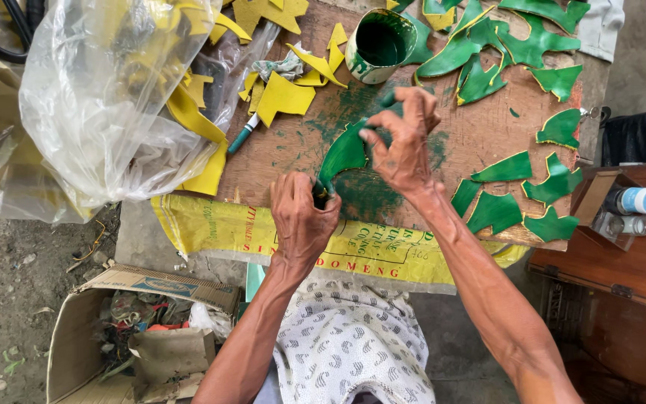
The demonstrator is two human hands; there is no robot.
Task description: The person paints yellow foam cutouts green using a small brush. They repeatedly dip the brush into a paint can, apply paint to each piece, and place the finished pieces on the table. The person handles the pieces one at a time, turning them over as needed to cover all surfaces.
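Note:
My left hand (302, 218) is closed around a paintbrush (321, 196) whose tip rests on a curved green-painted piece (347, 150). My right hand (404, 141) pinches that piece at its upper edge and holds it against the paint-stained wooden board (480, 135). A tin of green paint (380, 43) stands just beyond the hands. Several green-painted cutouts (496, 211) lie on the board at the right, and more at the back right (487, 45). Unpainted yellow cutouts (285, 96) lie at the back left.
A large clear plastic bag (106, 97) with yellow pieces sits at the left. A green-and-white pen (242, 136) lies on the board. A yellow woven sack (218, 228) hangs under the board. A cardboard box (76, 337) of scraps is on the floor; small bottles (637, 202) sit at the right.

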